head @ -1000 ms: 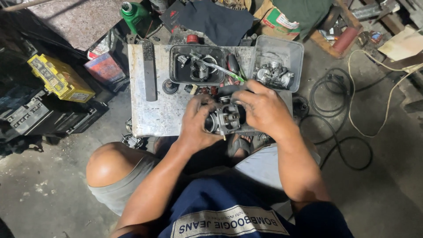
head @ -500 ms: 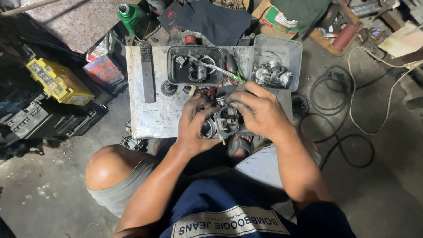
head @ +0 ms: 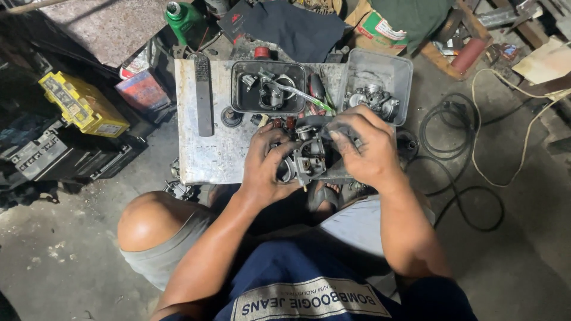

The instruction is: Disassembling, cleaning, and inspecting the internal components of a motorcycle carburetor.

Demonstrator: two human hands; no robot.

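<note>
- Head view: left hand (head: 267, 163) and right hand (head: 363, 148), both hands clenched around a metal carburettor (head: 306, 159) above the tabletop (head: 205, 154) near edge.
- Carburettor sides hidden under the fingers.
- Parts inside the dark tray (head: 267, 89) hard to identify.
</note>
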